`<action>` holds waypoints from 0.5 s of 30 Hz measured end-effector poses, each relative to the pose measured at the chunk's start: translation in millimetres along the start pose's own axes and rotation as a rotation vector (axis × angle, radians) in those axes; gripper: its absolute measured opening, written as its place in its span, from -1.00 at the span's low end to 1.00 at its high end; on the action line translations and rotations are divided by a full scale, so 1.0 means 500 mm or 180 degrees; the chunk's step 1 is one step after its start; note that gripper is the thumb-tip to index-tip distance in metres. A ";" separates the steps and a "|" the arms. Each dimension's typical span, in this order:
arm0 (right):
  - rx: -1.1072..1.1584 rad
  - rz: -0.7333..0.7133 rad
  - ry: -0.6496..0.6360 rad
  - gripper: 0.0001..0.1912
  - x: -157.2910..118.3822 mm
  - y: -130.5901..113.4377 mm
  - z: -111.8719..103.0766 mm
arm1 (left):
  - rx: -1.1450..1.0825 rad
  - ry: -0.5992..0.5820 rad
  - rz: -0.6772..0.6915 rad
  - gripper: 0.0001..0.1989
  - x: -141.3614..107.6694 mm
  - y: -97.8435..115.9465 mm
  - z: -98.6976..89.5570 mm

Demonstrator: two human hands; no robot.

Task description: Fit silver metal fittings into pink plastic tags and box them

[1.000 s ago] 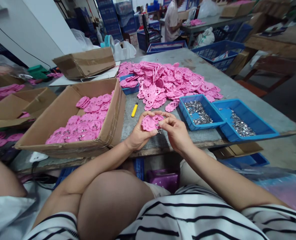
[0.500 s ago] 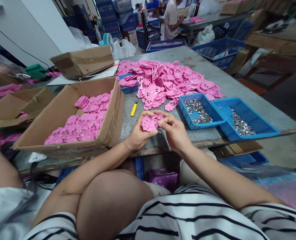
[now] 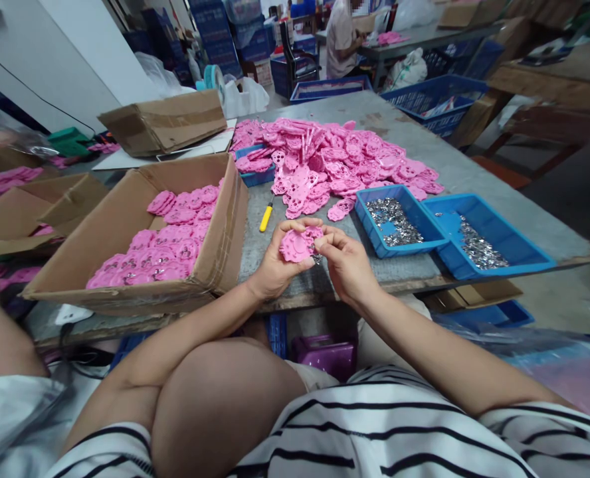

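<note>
Shifted very slightly leftward in the head view is the whole scene; the pink piece (image 3: 296, 245) is still held in the left hand (image 3: 275, 264), its right edge pinched by the right hand (image 3: 347, 265), over the worktop (image 3: 256, 247); beyond them a yellow-handled tool (image 3: 266, 218) is seen beside the cardboard box (image 3: 225, 239).

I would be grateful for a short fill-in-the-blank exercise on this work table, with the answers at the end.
1. The left hand and right hand meet at a piece coloured ____.
2. The tool lying on the table near the hands has a ____ handle.
3. Both trays of small metal parts are coloured ____.
4. The large open box left of the hands is made of ____.

Missing words: pink; yellow; blue; cardboard.
</note>
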State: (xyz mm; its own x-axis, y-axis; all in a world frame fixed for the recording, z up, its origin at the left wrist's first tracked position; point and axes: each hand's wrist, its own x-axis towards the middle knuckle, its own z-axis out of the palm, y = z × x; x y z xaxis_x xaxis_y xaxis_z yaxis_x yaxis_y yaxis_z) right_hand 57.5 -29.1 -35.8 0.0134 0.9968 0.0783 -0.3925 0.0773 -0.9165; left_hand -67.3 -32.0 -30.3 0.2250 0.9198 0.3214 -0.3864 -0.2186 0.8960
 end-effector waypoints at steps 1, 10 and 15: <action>0.0003 0.0024 -0.0017 -0.85 0.000 -0.001 0.000 | -0.0001 -0.0027 0.0034 -0.50 0.000 -0.001 -0.001; 0.0211 0.0208 -0.0051 -0.86 0.000 -0.009 0.004 | 0.0041 -0.0406 0.0505 -0.55 0.006 -0.022 -0.019; 0.0161 0.0172 -0.0037 -0.85 -0.001 -0.007 0.005 | 0.0197 -0.0440 0.0614 -0.58 0.006 -0.025 -0.024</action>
State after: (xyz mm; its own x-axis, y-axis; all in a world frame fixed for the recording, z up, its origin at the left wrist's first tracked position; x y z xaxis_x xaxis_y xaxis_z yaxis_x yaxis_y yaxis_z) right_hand 56.7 -30.1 -31.8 -0.0195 0.9992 0.0342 -0.4383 0.0222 -0.8986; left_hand -72.4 -23.0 -44.0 0.2743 0.8066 0.5235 -0.3795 -0.4094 0.8297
